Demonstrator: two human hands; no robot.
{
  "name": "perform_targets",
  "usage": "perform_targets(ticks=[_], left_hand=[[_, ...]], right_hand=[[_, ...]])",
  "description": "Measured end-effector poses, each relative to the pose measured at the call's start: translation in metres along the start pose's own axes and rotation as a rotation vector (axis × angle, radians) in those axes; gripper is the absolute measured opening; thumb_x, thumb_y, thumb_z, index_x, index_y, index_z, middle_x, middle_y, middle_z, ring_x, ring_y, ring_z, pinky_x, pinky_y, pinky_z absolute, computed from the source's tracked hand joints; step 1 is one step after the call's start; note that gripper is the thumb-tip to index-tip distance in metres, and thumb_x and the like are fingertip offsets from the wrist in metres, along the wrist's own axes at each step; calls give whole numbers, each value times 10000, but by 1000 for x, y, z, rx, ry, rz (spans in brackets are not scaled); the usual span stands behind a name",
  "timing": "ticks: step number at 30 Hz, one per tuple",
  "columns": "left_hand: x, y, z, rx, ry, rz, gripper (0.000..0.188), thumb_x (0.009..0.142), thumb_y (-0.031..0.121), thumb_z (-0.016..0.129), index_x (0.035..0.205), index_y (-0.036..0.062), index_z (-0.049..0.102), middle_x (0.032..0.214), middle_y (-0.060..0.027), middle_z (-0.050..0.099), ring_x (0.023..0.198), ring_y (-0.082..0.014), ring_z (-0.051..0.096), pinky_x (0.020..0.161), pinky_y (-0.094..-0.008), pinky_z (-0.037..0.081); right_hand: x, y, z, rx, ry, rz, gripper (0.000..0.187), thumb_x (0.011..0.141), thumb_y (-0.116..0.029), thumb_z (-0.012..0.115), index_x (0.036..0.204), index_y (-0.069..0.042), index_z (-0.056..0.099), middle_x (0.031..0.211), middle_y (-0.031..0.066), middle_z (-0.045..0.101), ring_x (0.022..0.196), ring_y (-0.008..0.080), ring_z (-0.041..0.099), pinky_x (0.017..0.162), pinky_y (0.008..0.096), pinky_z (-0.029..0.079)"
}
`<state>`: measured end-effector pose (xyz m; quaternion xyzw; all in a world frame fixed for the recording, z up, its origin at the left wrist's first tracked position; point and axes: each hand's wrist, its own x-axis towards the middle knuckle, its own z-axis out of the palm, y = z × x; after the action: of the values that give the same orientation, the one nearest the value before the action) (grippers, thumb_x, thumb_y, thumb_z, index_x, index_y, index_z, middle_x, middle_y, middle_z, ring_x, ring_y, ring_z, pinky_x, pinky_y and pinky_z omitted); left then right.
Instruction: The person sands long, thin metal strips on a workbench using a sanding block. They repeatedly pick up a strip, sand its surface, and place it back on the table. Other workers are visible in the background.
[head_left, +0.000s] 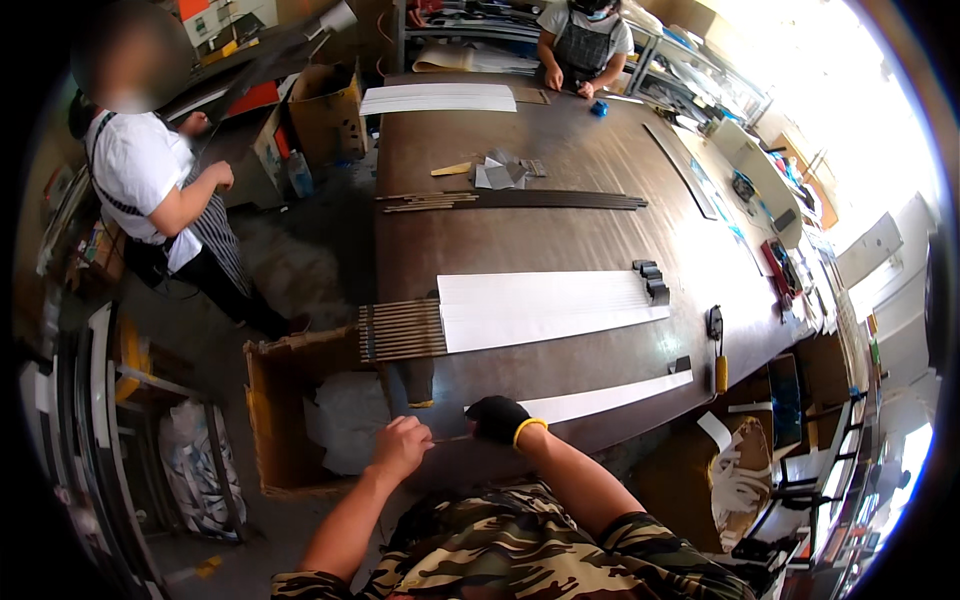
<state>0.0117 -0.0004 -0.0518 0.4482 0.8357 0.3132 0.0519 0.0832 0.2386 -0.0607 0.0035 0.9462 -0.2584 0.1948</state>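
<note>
My bare left hand (pixel 403 447) is at the near left edge of the brown table, its fingers pinched together. My right hand (pixel 497 418), in a black glove with a yellow cuff, is curled at the left end of a long white strip (pixel 610 398). A thin line runs between the two hands; what each hand holds is too small or hidden to name. Farther in lies a row of white strips (pixel 550 310), with several thin brown rods (pixel 400 332) sticking out at its left. Small black curved pieces (pixel 652 283) rest on its right end.
A cardboard box (pixel 265 420) with white plastic stands left of the table (pixel 560 235). Dark strips (pixel 560 200), grey plates (pixel 502 172) and more white strips (pixel 440 98) lie farther off. A yellow-handled tool (pixel 720 372) is near the right edge. One person stands left, another at the far side.
</note>
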Motion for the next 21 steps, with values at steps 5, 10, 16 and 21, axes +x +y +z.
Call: perform_targets(ticks=[5, 10, 16, 21], left_hand=[[7, 11, -10, 21, -10, 12, 147, 659, 112, 783, 701, 109, 642, 758, -32, 613, 768, -268, 619, 640, -407, 508], [5, 15, -12, 18, -15, -45, 156, 651, 103, 792, 712, 100, 649, 760, -36, 620, 773, -273, 617, 647, -409, 507], [2, 12, -9, 43, -50, -52, 116, 737, 143, 734, 723, 97, 628, 785, -43, 594, 842, -280, 602, 667, -426, 496], [-3, 7, -3, 7, -14, -63, 122, 722, 161, 749, 757, 99, 651, 775, -41, 608, 821, -269, 608, 684, -410, 495]], right_hand=[[5, -8, 1, -7, 59, -64, 301, 720, -284, 712, 972, -120, 729, 1031, 117, 695, 996, 334, 640, 878, 421, 512], [12, -4, 3, 80, 82, -40, 315, 681, -315, 764, 934, -129, 733, 1027, 113, 695, 1011, 330, 635, 875, 410, 508], [2, 26, -30, 80, 80, 40, 244, 687, -374, 784, 760, -149, 724, 841, 113, 701, 832, 328, 665, 719, 441, 516], [-5, -20, -37, 46, -20, 104, 296, 677, -385, 776, 814, -134, 700, 878, 117, 693, 857, 334, 658, 734, 435, 511]])
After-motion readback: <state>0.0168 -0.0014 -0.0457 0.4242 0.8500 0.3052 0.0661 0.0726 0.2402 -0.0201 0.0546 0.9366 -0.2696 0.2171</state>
